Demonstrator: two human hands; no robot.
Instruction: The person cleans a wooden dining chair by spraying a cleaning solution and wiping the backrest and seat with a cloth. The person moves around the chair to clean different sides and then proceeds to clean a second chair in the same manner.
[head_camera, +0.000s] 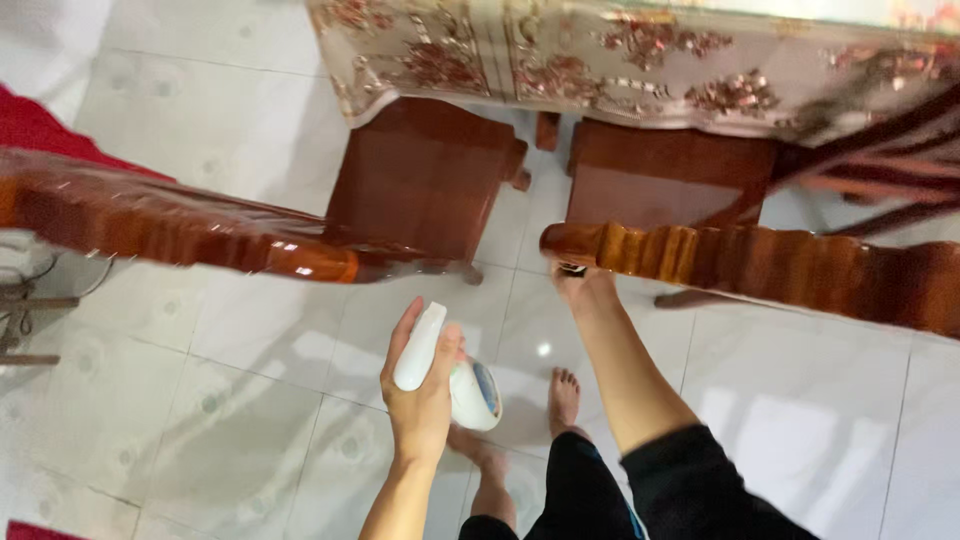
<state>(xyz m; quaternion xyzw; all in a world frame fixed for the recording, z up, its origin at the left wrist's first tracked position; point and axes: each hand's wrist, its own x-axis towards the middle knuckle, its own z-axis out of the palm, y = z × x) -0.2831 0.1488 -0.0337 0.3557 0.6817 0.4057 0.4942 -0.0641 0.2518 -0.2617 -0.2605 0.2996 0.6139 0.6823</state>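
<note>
here, in the head view, the left hand (420, 385) is closed around a white spray bottle (445, 370), held above the tiled floor (250, 380). the right hand (583, 287) grips the underside of a carved wooden chair back (750, 265), fingers hidden, beside a cloth-covered bench (620, 60).

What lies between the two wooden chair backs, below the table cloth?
In the head view, the gap between the left chair back and right chair back shows only white floor tiles.
</note>
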